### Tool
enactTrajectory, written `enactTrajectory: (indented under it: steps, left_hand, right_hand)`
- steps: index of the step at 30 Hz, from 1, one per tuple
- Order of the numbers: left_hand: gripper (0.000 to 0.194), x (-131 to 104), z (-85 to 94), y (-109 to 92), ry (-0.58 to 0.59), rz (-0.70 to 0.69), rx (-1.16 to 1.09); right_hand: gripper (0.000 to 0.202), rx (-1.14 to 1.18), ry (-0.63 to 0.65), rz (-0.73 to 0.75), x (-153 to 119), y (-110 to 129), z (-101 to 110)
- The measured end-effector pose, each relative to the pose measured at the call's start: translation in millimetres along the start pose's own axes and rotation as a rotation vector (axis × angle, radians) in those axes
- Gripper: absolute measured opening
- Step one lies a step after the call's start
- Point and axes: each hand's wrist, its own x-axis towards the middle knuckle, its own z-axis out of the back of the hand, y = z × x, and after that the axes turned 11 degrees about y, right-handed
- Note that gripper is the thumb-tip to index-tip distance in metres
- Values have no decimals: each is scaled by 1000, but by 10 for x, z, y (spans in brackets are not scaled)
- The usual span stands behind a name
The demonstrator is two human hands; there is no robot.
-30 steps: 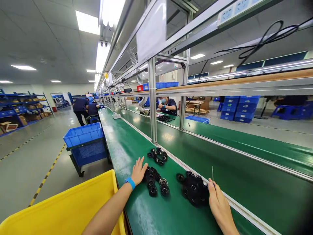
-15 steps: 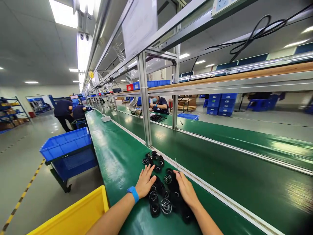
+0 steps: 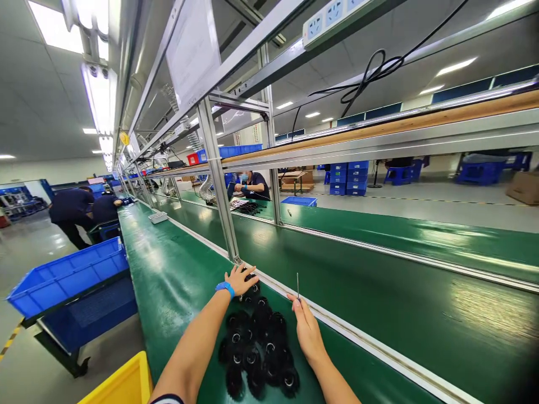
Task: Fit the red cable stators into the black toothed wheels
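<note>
My left hand (image 3: 241,280), with a blue band at the wrist, reaches over the far end of a group of round black parts (image 3: 252,356). Its fingers are spread and rest on or just above the farthest parts, partly hiding them. The parts have ring-like centres and lie close together on the green bench (image 3: 177,269). To their right, my right hand (image 3: 307,328) is closed near the white rail. A thin metal shaft, seemingly a screwdriver (image 3: 297,285), stands up from its fingers; the lower end is hidden by the hand.
A metal post (image 3: 219,191) rises from the rail (image 3: 362,342) beyond my hands. A yellow bin (image 3: 126,384) and a blue crate (image 3: 71,275) stand left of the bench. A small grey tray (image 3: 158,217) lies farther along. Co-workers sit or bend in the distance.
The black parts are packed closer and now show mostly fringed sides. My left hand has moved to their far end; my right hand has drawn away from them and closed. The view has turned right.
</note>
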Motion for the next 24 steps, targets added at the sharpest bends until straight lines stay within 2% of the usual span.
enactTrajectory:
  steps: [5, 12, 14, 17, 20, 24]
  left_hand:
    - [52, -81, -103, -64, 59, -113, 75]
    - [52, -378, -197, -172, 103, -206, 78]
    - [56, -464, -209, -184, 73, -182, 61]
    - [63, -577, -210, -145, -11, -64, 21]
    - [64, -700, -215, -68, -22, 33, -24]
    - [59, -910, -226, -26, 8, -10, -48]
  right_hand:
    - [65, 28, -48, 23, 40, -29, -45]
    - [66, 11, -122, 18, 43, -65, 17]
    - [63, -6, -159, 1, 35, -68, 64]
    - [56, -37, -224, -50, 23, -72, 126]
    - [51, -71, -262, -105, -9, -64, 173]
    - [49, -115, -269, -140, -112, -30, 265]
